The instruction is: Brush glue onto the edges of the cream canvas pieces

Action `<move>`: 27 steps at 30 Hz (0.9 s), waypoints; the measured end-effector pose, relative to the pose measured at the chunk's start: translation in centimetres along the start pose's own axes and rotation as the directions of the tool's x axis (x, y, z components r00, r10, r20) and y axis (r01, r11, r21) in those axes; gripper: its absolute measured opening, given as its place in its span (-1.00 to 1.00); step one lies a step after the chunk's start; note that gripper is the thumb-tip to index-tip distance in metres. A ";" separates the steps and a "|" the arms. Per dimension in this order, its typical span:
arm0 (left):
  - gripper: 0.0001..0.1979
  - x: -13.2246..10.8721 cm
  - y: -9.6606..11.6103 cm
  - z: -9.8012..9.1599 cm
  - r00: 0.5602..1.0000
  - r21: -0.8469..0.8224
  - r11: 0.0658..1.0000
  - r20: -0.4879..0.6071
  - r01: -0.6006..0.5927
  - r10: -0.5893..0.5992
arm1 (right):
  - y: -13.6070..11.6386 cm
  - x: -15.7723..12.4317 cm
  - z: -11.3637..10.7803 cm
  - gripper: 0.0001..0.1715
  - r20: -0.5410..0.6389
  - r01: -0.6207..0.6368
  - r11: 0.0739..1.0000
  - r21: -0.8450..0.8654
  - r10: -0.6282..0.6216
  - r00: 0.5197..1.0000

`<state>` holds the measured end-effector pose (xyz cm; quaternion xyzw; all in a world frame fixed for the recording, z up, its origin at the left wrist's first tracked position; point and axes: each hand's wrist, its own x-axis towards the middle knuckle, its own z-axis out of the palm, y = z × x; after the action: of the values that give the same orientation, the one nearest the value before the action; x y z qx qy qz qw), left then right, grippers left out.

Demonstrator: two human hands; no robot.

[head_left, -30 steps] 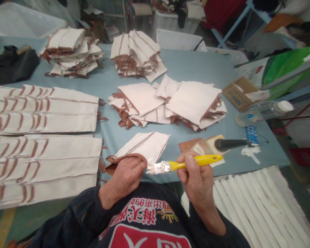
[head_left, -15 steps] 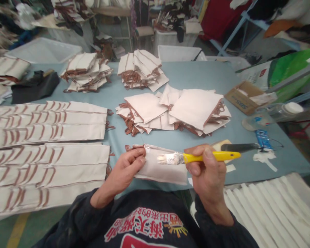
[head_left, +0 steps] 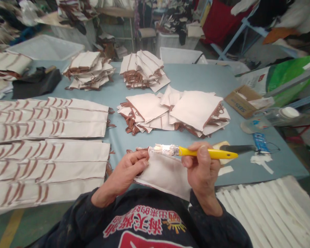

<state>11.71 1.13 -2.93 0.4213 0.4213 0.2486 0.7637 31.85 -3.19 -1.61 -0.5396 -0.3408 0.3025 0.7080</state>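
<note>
My left hand (head_left: 130,168) pinches the left end of a white fabric piece with brown edging (head_left: 167,174), which lies at the table's near edge. In my right hand (head_left: 203,167) is a yellow-handled paintbrush (head_left: 222,154), held level with its bristles pointing left. A whitish coating cakes the bristles and metal band. The bristle end lies over the upper edge of the fabric piece, close to my left fingers; whether it touches cannot be made out. My right hand covers part of the piece's right side.
Overlapping rows of brown-edged white pieces (head_left: 46,168) cover the left side. Stacked white pieces (head_left: 193,108) lie ahead, with more piles (head_left: 142,69) behind. At right are a cardboard box (head_left: 241,101), a clear jar (head_left: 274,117) and a dark-handled tool (head_left: 237,148); white strips (head_left: 263,210) lie nearer.
The brush has moved up and slightly left, from the middle of the fabric piece to its upper edge. The piece's right end has swung down toward my body. My left hand keeps its grip.
</note>
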 end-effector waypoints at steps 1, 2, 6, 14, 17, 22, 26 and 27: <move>-0.62 0.0 0.0 0.0 1.000 -0.003 1.000 -0.001 0.000 0.000 | 0.2 -0.2 0.0 -0.50 0.020 -0.010 1.000 -0.008 0.010 1.000; -0.62 -0.1 0.0 0.0 1.000 -0.005 1.000 -0.002 -0.001 0.001 | 0.4 -0.4 0.0 -0.50 0.043 -0.024 1.000 -0.015 0.025 0.999; -0.65 -0.3 0.0 0.3 1.000 0.048 0.998 0.014 -0.029 0.028 | 1.4 -0.5 0.4 -0.56 0.029 0.003 1.000 0.023 -0.003 1.000; -0.79 -0.7 -1.3 1.1 0.975 0.311 0.926 0.126 -0.216 0.185 | 5.2 -0.9 -1.2 -0.73 0.220 0.409 0.742 -0.531 -0.345 0.912; -0.77 -0.7 -2.4 0.7 0.984 0.269 0.949 0.112 -0.162 0.136 | 7.0 -1.7 -1.3 -0.72 0.228 0.452 0.695 -0.559 -0.396 0.890; -0.49 -0.9 -4.9 -0.6 0.996 -0.116 0.989 0.014 0.091 -0.090 | 8.5 -2.5 -1.2 -0.72 0.263 0.517 0.662 -0.542 -0.450 0.853; -0.34 -0.5 -5.9 -1.1 0.959 -0.340 0.910 -0.065 0.239 -0.276 | 7.9 -3.0 -1.2 -0.74 0.351 0.609 0.627 -0.485 -0.498 0.793; -0.35 -0.4 -5.8 -1.1 0.957 -0.344 0.910 -0.086 0.231 -0.276 | 7.5 -3.2 -1.2 -0.74 0.378 0.637 0.616 -0.463 -0.513 0.771</move>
<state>10.67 -1.71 -8.07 0.2113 0.4747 0.2419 0.8194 30.56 -4.64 -9.57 -0.5506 -0.6419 -0.0028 0.5337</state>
